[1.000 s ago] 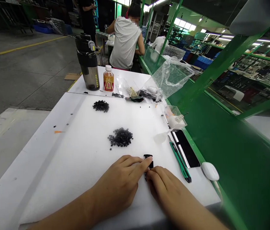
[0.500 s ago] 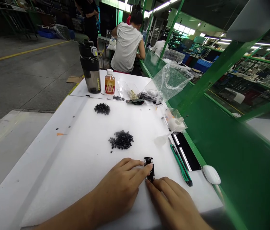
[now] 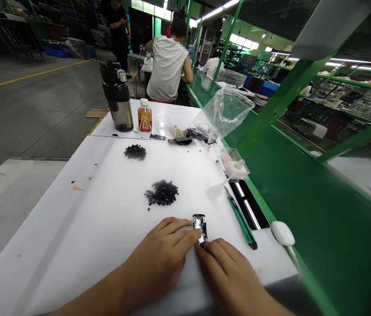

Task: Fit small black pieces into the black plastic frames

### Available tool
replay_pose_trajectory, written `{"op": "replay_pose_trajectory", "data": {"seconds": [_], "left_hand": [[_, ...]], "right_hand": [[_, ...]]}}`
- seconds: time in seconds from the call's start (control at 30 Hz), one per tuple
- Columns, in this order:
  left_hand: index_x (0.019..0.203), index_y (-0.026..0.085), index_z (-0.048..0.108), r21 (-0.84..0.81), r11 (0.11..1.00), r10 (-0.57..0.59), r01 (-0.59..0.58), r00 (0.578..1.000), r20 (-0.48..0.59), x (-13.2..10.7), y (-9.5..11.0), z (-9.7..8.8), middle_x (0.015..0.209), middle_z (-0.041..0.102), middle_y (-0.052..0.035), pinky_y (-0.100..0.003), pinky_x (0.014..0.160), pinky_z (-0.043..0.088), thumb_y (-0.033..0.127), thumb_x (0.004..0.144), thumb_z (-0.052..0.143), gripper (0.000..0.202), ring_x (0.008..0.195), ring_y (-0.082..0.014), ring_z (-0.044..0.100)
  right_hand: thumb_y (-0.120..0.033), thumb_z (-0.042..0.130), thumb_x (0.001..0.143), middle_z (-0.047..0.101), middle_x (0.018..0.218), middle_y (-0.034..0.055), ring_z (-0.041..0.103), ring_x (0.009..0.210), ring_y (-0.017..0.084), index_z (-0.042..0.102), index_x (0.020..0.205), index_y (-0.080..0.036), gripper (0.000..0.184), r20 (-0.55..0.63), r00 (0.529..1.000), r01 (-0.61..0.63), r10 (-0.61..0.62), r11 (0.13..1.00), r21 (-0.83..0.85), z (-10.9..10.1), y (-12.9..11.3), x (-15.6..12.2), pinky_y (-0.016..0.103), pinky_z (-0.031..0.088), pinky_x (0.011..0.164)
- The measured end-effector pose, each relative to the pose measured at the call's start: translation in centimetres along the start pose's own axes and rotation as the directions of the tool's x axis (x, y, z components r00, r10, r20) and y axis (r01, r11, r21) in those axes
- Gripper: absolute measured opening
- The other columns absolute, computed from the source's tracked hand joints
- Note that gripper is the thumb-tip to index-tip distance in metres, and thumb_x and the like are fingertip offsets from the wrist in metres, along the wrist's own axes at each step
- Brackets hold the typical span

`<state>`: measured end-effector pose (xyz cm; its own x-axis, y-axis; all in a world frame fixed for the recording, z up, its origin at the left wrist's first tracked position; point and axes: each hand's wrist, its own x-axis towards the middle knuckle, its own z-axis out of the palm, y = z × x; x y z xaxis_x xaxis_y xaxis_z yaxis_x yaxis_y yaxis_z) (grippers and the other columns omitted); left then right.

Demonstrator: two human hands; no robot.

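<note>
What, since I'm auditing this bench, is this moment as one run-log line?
left hand: touching small black-and-silver part | right hand: at its near end | ahead: nearer black pile | rightward: green cutter

Bare left hand [image 3: 164, 248], bare right hand [image 3: 228, 267] show slender fingers [image 3: 187, 240]; bare wrists [image 3: 131, 273] widen into bare forearms [image 3: 98, 292].
</note>
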<state>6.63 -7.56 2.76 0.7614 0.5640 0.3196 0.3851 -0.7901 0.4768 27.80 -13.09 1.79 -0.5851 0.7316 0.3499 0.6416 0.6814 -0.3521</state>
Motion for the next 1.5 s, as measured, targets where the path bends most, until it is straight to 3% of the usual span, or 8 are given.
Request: {"op": "replay_pose_trajectory", "data": {"seconds": [0.3,0.5,0.67,0.73,0.83,0.93,1.27,1.5], "left_hand": [[0.129,0.012,0.056,-0.023,1.000,0.004,-0.006,0.996,-0.093,0.0,-0.2,-0.4,0.120,0.069,-0.0085,-0.042,0.106,0.052,-0.001,0.090,0.037,0.046,0.123,-0.0223,0.058],[0.123,0.016,0.063,-0.017,1.000,0.000,-0.003,0.977,-0.214,0.0,-0.1,-0.4,0.118,0.070,-0.0068,-0.036,0.103,0.055,-0.001,0.090,0.042,0.043,0.117,-0.0181,0.063],[0.116,0.014,0.067,0.028,0.996,0.091,-0.088,0.980,-0.178,-0.1,-0.1,-0.6,0.116,0.072,-0.0072,-0.039,0.097,0.058,0.000,0.091,0.044,0.037,0.111,-0.0218,0.065],[0.117,0.013,0.067,0.046,0.991,0.133,-0.127,0.981,-0.139,0.0,-0.1,-0.6,0.116,0.072,-0.0080,-0.042,0.094,0.060,0.001,0.091,0.045,0.036,0.110,-0.0236,0.065],[0.117,0.012,0.066,0.071,0.985,0.166,-0.159,0.979,-0.119,0.2,0.0,-0.6,0.117,0.073,-0.0080,-0.043,0.093,0.060,-0.001,0.089,0.044,0.038,0.110,-0.0243,0.066],[0.116,0.012,0.067,0.076,0.982,0.181,-0.172,0.975,-0.128,0.4,-0.1,-0.7,0.117,0.073,-0.0072,-0.043,0.093,0.060,-0.004,0.086,0.042,0.042,0.109,-0.0237,0.067],[0.111,0.014,0.069,0.066,0.987,0.153,-0.144,0.977,-0.149,0.1,-0.5,-0.1,0.119,0.072,-0.0077,-0.040,0.095,0.057,-0.004,0.090,0.038,0.041,0.114,-0.0217,0.062],[0.105,0.012,0.073,0.155,0.973,0.192,-0.170,0.971,-0.144,0.7,0.1,-0.6,0.117,0.074,-0.0057,-0.041,0.091,0.059,-0.002,0.090,0.043,0.037,0.105,-0.0238,0.068]], "right_hand": [[-0.011,0.041,0.107,0.051,0.108,0.0070,0.054,0.096,0.022,0.056,0.120,-0.020,0.022,-0.065,0.968,-0.200,0.242,0.904,0.378,-0.2,-0.3,0.3,0.033,0.048,0.086],[-0.015,0.046,0.104,0.054,0.101,0.0019,0.055,0.091,0.016,0.060,0.110,-0.021,0.016,0.013,0.938,-0.308,0.345,0.818,0.486,-1.8,-0.3,0.9,0.025,0.046,0.080],[-0.026,0.047,0.105,0.055,0.090,-0.0002,0.055,0.076,0.015,0.058,0.099,-0.020,0.014,0.084,0.870,-0.461,0.485,0.744,0.483,-2.3,-0.1,0.8,0.023,0.045,0.068],[-0.036,0.051,0.105,0.055,0.081,-0.0014,0.055,0.061,0.013,0.052,0.096,-0.019,0.019,0.207,0.781,-0.585,0.589,0.574,0.572,-2.0,0.2,0.7,0.020,0.042,0.051],[-0.051,0.058,0.098,0.056,0.070,-0.0034,0.052,0.042,0.014,0.038,0.096,-0.021,0.036,0.501,0.634,-0.696,0.589,0.153,0.702,-1.4,0.8,0.8,0.015,0.032,0.031],[-0.056,0.063,0.089,0.058,0.064,-0.0024,0.055,0.039,0.018,0.029,0.094,-0.022,0.049,0.644,0.600,-0.706,0.474,-0.065,0.705,-1.2,1.5,1.2,0.012,0.035,0.029],[-0.045,0.063,0.082,0.061,0.065,0.0024,0.063,0.047,0.024,0.032,0.095,-0.020,0.042,0.701,0.600,-0.714,0.386,-0.138,0.687,-1.4,2.1,2.2,0.013,0.044,0.031],[-0.041,0.062,0.073,0.063,0.067,0.0070,0.065,0.052,0.028,0.032,0.093,-0.019,0.042,0.774,0.548,-0.764,0.316,-0.186,0.617,-1.8,2.7,3.1,0.019,0.052,0.036]]}}
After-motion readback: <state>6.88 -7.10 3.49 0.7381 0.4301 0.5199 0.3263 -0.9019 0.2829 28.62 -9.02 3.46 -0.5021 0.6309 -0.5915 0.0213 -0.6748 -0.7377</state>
